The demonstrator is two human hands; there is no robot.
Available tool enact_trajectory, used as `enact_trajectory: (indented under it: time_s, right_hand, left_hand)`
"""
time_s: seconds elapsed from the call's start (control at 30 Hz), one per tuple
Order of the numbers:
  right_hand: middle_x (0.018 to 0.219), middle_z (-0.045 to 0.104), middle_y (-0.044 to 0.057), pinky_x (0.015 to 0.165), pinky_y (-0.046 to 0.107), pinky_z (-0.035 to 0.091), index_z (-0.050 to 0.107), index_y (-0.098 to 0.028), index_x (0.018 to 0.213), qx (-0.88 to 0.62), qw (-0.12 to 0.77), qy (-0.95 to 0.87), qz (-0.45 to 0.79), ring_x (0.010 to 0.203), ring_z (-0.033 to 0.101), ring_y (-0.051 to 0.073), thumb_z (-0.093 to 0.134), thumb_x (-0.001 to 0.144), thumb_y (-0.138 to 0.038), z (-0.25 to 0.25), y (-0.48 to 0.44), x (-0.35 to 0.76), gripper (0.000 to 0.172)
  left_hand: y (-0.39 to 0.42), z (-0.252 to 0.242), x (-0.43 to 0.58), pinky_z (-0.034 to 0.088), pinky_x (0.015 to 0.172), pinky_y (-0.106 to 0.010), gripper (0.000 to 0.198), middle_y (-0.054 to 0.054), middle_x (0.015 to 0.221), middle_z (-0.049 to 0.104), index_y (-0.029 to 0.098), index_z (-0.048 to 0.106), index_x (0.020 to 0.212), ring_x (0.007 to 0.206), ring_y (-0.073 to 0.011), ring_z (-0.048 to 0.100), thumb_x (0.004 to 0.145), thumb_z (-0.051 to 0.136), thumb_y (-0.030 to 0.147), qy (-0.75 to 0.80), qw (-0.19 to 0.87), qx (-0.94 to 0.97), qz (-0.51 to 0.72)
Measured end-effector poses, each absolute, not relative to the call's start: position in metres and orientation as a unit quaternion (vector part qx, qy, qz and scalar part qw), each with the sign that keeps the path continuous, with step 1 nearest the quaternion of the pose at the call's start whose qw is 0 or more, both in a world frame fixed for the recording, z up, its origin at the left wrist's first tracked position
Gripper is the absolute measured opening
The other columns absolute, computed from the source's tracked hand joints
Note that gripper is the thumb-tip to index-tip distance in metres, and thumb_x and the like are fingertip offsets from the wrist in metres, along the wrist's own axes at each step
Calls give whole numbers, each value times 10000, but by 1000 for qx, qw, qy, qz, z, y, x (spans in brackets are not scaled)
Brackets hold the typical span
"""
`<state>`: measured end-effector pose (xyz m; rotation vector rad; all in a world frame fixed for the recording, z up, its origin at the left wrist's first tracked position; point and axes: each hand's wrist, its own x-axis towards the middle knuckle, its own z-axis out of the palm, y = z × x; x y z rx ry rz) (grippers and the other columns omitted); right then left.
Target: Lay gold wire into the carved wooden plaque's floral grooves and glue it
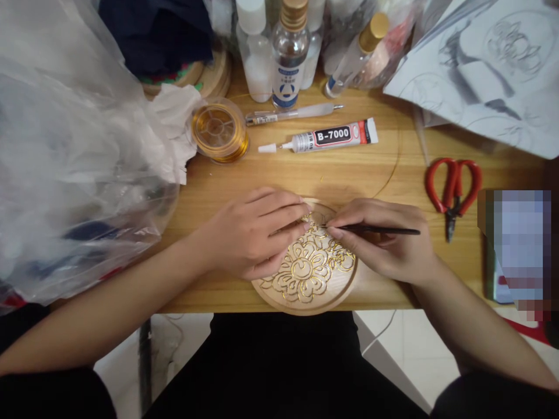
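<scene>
A round wooden board (279, 299) with a raised rim lies at the table's front edge. Its face carries a flower pattern (302, 269) outlined in gold wire. My left hand (257, 233) lies over the board's upper left, fingers stretched across it and fingertips near the pattern's upper part. From the right, my right hand (384, 238) pinches slim dark tweezers (379, 229). Their fine tip is close to my left fingertips at the upper pattern. A loose strand of gold wire (396, 169) curves away above my right hand.
Behind the board are a glue tube (334, 135) with its cap off, a wire spool (220, 129), a pen (297, 113) and several bottles (290, 52). Red-handled pliers (453, 189) lie right, below sketched paper sheets (484, 64). Plastic bags (74, 145) crowd the left.
</scene>
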<state>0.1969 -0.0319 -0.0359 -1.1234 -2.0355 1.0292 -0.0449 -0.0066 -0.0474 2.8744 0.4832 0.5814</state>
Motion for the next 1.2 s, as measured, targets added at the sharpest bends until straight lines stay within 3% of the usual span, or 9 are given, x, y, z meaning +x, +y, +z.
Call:
enact_trajectory:
  time_s: [0.3,0.57,0.7,0.87,0.97,1.2]
  right_hand:
    - [740,674,18,585,261,531,637,-183,810,-501,395,-615,464,647,641,132,682,800,-246,-38,-25,198,78]
    - [595,629,-3,546,237,497,590,-139,739,-460,335,-568,595,542,603,108,717,733,-264,-36,-20,205,178]
    - [531,617,-11,501,234,488,578,-144,710,-462,284,-548,637,481,593,113,779,664,-329,-32,-21,208,277]
    - [524,602,-21,479,220,481,595,-140,703,-457,315,-548,626,462,579,98,793,651,-355,-32,-20,208,297]
    - [528,598,-25,474,212,479,601,-133,704,-459,349,-543,611,458,571,88,782,665,-328,-33,-18,210,269]
    - [537,595,-32,481,213,467,595,-138,703,-465,368,-536,601,461,554,82,774,661,-254,-32,-18,212,218]
  left_hand:
    - [-1,-54,-50,495,814,-385,228,-56,1081,687,195,613,1035,983,-215,641,839,502,162,317,-23,905,283]
    - [-21,-24,-32,488,807,-420,187,-93,1044,693,138,622,978,955,-260,637,858,485,181,343,-92,911,211]
    - [-62,-11,-15,438,930,-464,305,-141,1161,650,79,596,1111,1094,-302,588,893,484,260,399,-41,904,144]
    - [-102,-22,6,324,1071,-511,589,-181,1383,487,57,454,1329,1305,-339,414,914,446,474,458,55,882,101]
    - [-112,-31,15,296,1088,-518,619,-171,1440,422,85,400,1377,1354,-342,338,905,452,483,493,86,860,103]
    - [-116,-42,22,274,1082,-526,642,-150,1432,441,122,364,1402,1348,-354,342,882,494,477,530,83,835,118]
